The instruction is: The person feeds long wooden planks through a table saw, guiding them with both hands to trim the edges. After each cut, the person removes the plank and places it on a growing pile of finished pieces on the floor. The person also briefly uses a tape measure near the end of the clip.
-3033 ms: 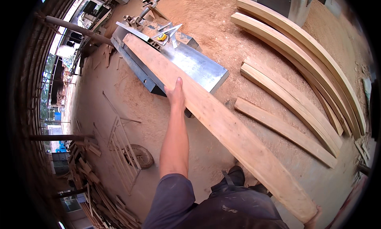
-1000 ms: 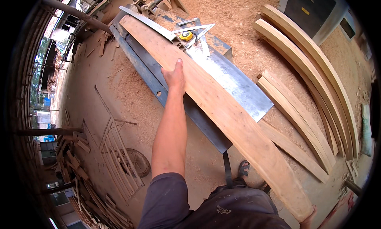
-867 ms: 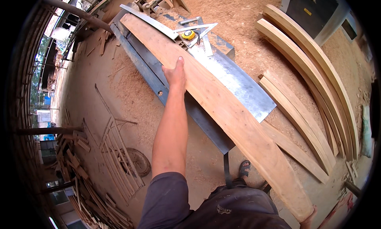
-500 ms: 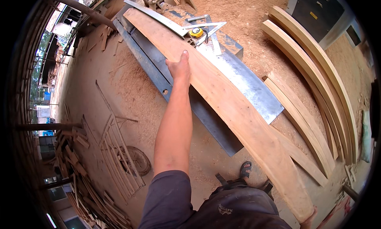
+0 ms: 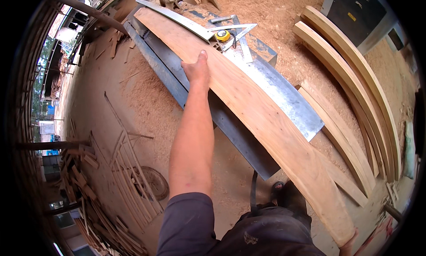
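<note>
A long, slightly curved wooden plank (image 5: 266, 127) lies aslant over the metal bed (image 5: 301, 111) of a woodworking machine. Its near end reaches past the bed toward my right side. My left hand (image 5: 198, 73) grips the plank's left edge, thumb on top and the other fingers hidden beneath. At the near end, my right hand (image 5: 348, 246) is partly visible at the lower rim, closed around the plank's corner. Beside the plank's far half runs a straight metal bar (image 5: 177, 19). A yellow tape measure (image 5: 222, 35) and metal squares (image 5: 243, 45) lie just right of it.
Several curved timber pieces (image 5: 350, 74) stand on the sawdust-covered floor at right, with shorter ones (image 5: 341, 136) nearer. A dark cabinet (image 5: 355, 16) is at the back right. Scrap wood (image 5: 84, 180) and a wheeled metal frame (image 5: 133, 176) lie on the left.
My left hand has moved slightly forward and left. The bed's near end sits a little farther right and lower in view. My leg now partly covers the sandalled foot.
</note>
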Demonstrator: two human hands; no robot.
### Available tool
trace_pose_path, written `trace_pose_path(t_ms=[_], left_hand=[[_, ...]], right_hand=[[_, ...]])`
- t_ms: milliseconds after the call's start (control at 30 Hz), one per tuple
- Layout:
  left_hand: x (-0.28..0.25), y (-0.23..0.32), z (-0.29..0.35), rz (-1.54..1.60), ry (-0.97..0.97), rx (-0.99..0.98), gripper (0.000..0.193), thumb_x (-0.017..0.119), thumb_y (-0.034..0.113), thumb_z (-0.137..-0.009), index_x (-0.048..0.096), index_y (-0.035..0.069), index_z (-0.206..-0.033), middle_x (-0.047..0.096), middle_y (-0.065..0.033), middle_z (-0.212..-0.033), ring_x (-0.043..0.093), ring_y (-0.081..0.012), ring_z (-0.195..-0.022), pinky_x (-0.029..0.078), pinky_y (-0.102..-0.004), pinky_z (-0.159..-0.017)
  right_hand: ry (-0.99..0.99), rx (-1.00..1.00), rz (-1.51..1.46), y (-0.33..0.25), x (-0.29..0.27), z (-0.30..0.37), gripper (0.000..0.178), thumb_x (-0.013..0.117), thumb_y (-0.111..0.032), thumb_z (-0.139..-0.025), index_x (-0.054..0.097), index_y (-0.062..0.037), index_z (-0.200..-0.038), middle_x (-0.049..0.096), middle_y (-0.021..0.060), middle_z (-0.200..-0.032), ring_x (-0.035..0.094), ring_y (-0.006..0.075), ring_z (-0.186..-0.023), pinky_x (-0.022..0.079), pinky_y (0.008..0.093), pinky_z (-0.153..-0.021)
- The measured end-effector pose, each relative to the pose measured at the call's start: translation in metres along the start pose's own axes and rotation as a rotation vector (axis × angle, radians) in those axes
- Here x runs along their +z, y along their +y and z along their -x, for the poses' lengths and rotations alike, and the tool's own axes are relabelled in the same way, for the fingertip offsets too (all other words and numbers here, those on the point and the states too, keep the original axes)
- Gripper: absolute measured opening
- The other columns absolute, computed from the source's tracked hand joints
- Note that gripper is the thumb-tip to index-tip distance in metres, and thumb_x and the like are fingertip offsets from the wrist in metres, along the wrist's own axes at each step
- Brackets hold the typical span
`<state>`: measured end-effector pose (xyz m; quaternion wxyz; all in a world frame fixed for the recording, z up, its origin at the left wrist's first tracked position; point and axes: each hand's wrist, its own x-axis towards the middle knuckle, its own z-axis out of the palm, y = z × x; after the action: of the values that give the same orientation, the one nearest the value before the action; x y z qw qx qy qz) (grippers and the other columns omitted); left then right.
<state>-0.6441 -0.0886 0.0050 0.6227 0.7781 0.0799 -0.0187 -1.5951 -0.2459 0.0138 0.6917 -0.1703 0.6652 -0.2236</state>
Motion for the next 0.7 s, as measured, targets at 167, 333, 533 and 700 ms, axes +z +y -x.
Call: trace_pose_path(t_ms=[167, 333, 533, 700], left_hand=[[0.001, 0.005, -0.013, 0.032, 0.007, -0.002, 0.105, 0.080, 0.023, -0.088, 0.011, -0.021, -0.154, 0.042, -0.0336, -0.153, 0.049, -0.0368, -0.139, 0.039, -0.0373, -0.118], [0.001, 0.004, -0.032, 0.027, 0.009, 0.018, 0.102, 0.081, 0.023, -0.088, 0.015, -0.021, -0.152, 0.045, -0.0324, -0.150, 0.052, -0.0355, -0.136, 0.042, -0.0373, -0.115], [-0.003, 0.005, -0.053, 0.067, -0.049, 0.045, 0.100, 0.081, 0.023, -0.088, 0.017, -0.020, -0.152, 0.046, -0.0314, -0.150, 0.053, -0.0352, -0.135, 0.042, -0.0372, -0.115], [-0.003, 0.009, -0.070, -0.032, 0.017, 0.000, 0.099, 0.081, 0.022, -0.089, 0.018, -0.020, -0.153, 0.047, -0.0300, -0.150, 0.054, -0.0352, -0.134, 0.043, -0.0373, -0.114]], right_hand=[[-0.008, 0.007, -0.006, 0.007, 0.014, 0.003, 0.078, 0.043, -0.064, -0.097, 0.057, -0.0030, -0.143, 0.064, 0.0139, -0.141, 0.063, 0.0344, -0.125, 0.052, 0.0460, -0.104], [-0.015, 0.010, -0.008, 0.012, 0.028, 0.005, 0.077, 0.042, -0.064, -0.097, 0.058, -0.0030, -0.143, 0.064, 0.0135, -0.141, 0.063, 0.0339, -0.125, 0.052, 0.0456, -0.104], [-0.038, 0.017, 0.010, 0.015, 0.055, 0.009, 0.077, 0.042, -0.063, -0.098, 0.058, -0.0030, -0.143, 0.064, 0.0131, -0.141, 0.063, 0.0334, -0.125, 0.052, 0.0450, -0.104], [-0.070, 0.022, 0.024, 0.015, 0.082, 0.016, 0.077, 0.041, -0.063, -0.098, 0.058, -0.0030, -0.143, 0.064, 0.0128, -0.141, 0.063, 0.0329, -0.125, 0.051, 0.0445, -0.104]])
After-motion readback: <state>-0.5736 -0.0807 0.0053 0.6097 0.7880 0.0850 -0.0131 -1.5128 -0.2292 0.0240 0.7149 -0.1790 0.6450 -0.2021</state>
